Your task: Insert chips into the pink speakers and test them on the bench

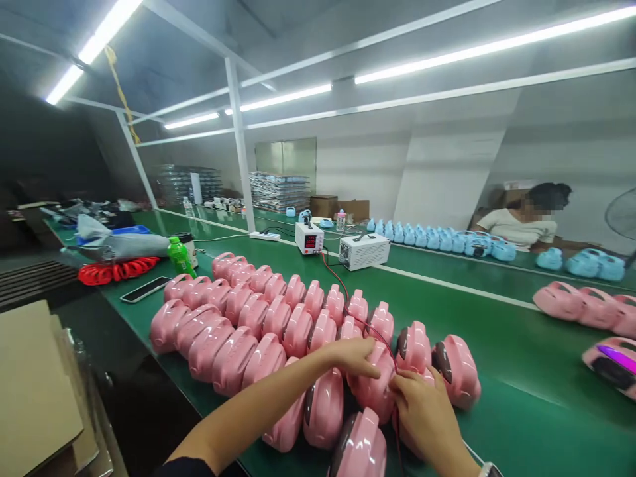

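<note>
Several pink plastic toy shells (pixel 258 318) stand packed in rows on the green conveyor belt (pixel 497 358). My left hand (pixel 352 356) lies palm down on top of one pink shell (pixel 372 387) at the near end of the rows, fingers curled over it. My right hand (pixel 427 414) is closed around the thin red and black wires (pixel 368 324) right beside that shell. The wires run back to a small power supply with a red display (pixel 309 238).
A white box unit (pixel 364 250) sits beside the supply. A green bottle (pixel 179 256), a phone (pixel 145 289) and red coiled cable (pixel 118 270) lie at left. Blue shells (pixel 437 238) line the far belt, where another person (pixel 527 222) sits. More pink shells (pixel 581 305) lie right. Cardboard (pixel 34 391) is stacked near left.
</note>
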Tool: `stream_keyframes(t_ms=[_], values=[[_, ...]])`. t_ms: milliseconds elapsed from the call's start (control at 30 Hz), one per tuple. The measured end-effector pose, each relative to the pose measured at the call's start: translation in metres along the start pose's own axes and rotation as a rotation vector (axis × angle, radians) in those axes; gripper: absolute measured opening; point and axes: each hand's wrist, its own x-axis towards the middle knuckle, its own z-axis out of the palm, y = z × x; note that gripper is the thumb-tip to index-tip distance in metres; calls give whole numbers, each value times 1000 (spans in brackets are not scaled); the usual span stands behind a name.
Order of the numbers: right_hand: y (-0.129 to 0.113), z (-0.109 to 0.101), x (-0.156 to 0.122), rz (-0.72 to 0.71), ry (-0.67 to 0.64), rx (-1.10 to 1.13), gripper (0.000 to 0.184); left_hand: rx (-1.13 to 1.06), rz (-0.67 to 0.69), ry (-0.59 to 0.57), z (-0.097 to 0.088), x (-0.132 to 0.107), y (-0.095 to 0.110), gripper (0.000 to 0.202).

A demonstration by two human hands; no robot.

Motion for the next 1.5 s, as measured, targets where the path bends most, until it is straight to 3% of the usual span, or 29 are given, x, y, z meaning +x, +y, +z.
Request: stream_keyframes(t_ms=[100,267,500,900,1100,1233,1367,1500], values=[[9,11,-7,-64,-9,-58,34,-45,-21,-58,1,-1,-1,48],[-2,12,-15,16,103,-24,36,34,-20,-14,-1,2,1,48],[-23,-19,0,124,-131,-87,28,107,22,24,0,11,-2,42],[-30,-22,11,170,-242,-170,26,100,30,28,0,7,3,42],[-21,-11,1,65,-129,-182,29,156,-13,67,6,-2,10,51],[-12,4,-5,-16,-13,-214,31,243,-88,179,21,-4,19,56],[-15,-1,-2,47,-116,-187,32,278,-30,210,25,-6,19,70],[-24,-16,4,161,-262,-137,30,285,57,108,18,-8,16,101]])
